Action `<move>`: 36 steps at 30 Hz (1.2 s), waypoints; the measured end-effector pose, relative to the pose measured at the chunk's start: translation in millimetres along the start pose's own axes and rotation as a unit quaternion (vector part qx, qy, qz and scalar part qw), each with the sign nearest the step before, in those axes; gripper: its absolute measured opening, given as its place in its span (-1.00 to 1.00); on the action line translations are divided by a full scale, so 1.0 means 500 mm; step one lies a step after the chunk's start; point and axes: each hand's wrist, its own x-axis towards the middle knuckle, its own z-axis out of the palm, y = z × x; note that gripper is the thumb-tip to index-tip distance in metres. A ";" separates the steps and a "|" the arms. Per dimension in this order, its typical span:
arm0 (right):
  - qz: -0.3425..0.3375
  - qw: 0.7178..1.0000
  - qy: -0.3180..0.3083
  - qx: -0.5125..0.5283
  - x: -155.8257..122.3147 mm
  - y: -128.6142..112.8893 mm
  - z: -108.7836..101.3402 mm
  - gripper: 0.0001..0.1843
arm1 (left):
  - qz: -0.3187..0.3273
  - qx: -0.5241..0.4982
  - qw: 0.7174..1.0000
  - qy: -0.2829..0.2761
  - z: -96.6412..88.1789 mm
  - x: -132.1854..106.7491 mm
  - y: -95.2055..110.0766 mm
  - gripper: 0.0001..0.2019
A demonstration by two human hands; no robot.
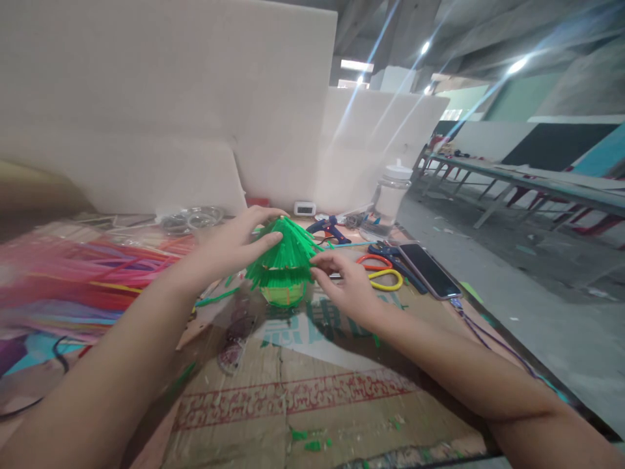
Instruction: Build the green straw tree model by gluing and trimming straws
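Note:
A cone-shaped green craft piece [286, 251], layered with green strips like a small thatched roof, stands upright on a cardboard sheet [293, 391]. Below its fringe shows a rounded yellow-green base [283, 295]. My left hand [261, 238] wraps the upper left side of the cone, thumb and fingers on either side of the tip. At the cone's lower right edge, my right hand [344, 283] pinches with thumb and forefinger close to the strip ends; whether a single strip is between them is too small to tell.
Bundles of coloured stems [97, 280] cover the left side. Scissors with red and yellow handles [385, 273], dark blue pliers [398, 264], a phone [430, 270] on a cable and a glue gun [332, 229] lie right and behind. A clear bottle [388, 202] stands near the table's right edge.

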 end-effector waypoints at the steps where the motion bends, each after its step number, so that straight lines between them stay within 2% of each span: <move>1: 0.011 1.000 -0.002 0.015 0.001 -0.001 0.000 -0.91 | 0.000 -0.001 1.000 0.000 0.000 0.000 0.000 -0.53; 7: 0.126 0.980 -0.036 0.152 0.013 -0.004 -0.001 -0.83 | 0.003 -0.002 1.000 -0.002 -0.001 0.000 -0.001 -0.54; 12: 0.190 0.960 -0.077 0.191 0.022 -0.005 -0.006 -0.70 | 0.000 -0.004 1.000 -0.004 -0.001 -0.001 0.000 -0.54; 17: 0.246 0.927 -0.098 0.268 0.022 -0.009 -0.005 -0.59 | -0.001 -0.003 1.000 -0.004 0.001 -0.001 0.001 -0.54; 24: 0.240 0.931 -0.088 0.262 0.026 -0.014 -0.006 -0.60 | 0.002 0.008 1.000 -0.004 0.000 -0.002 0.004 -0.54; 28: 0.227 0.941 -0.086 0.234 0.027 -0.012 -0.005 -0.63 | 0.006 0.032 0.999 -0.006 0.005 -0.003 0.021 -0.49; 36: 0.201 0.953 -0.087 0.208 0.023 -0.011 -0.002 -0.62 | 0.021 0.071 0.996 0.046 0.041 -0.001 0.052 -0.45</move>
